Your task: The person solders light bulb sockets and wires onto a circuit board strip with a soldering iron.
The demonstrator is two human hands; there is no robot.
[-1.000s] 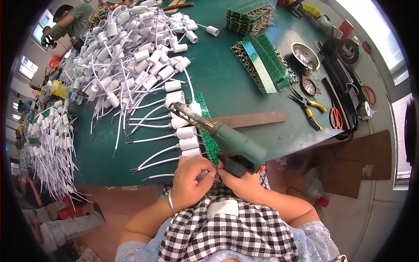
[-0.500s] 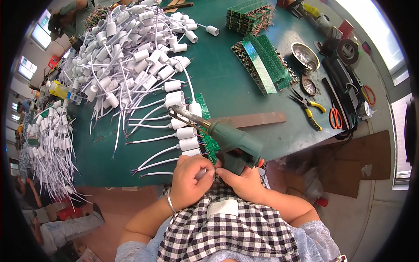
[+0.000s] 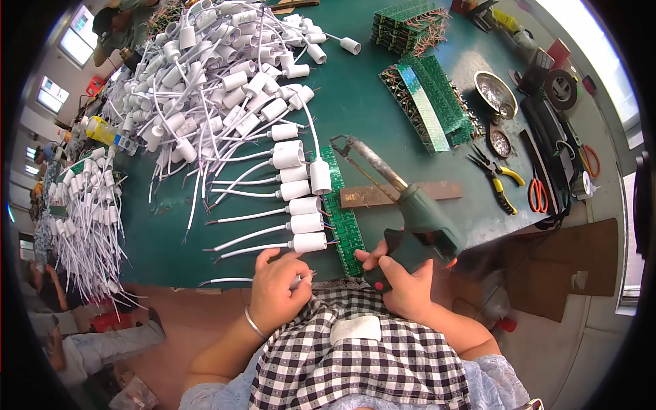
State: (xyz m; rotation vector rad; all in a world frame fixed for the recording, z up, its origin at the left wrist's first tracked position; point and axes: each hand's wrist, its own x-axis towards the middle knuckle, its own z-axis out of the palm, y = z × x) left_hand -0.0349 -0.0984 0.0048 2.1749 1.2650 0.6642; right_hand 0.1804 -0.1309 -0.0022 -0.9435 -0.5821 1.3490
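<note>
My right hand (image 3: pixel 408 292) grips the handle of a green soldering gun (image 3: pixel 429 222), its metal tip pointing up and to the left above a narrow green circuit board (image 3: pixel 347 232). Closed fingers of my left hand (image 3: pixel 275 290) hold a white lamp socket (image 3: pixel 296 281), mostly hidden; its short wire ends show at the fingertips and its white cable (image 3: pixel 229 281) runs out leftward. Beside the board lies a row of several white sockets, the nearest socket (image 3: pixel 309 242) having coloured wires that reach the board's edge. Another socket (image 3: pixel 320 176) rests against the board's left edge.
A large heap of white sockets with cables (image 3: pixel 225 75) covers the back left. Stacked circuit boards (image 3: pixel 406 27) stand behind more boards (image 3: pixel 437 102). A brown bar (image 3: pixel 437 191), metal bowl (image 3: pixel 495 92), yellow-handled pliers (image 3: pixel 502 181) and orange-handled scissors (image 3: pixel 538 197) lie on the right.
My right hand has moved right with the soldering gun, away from my left hand, and the tip has left the row of sockets. My left hand has shifted slightly lower. The view has shifted too.
</note>
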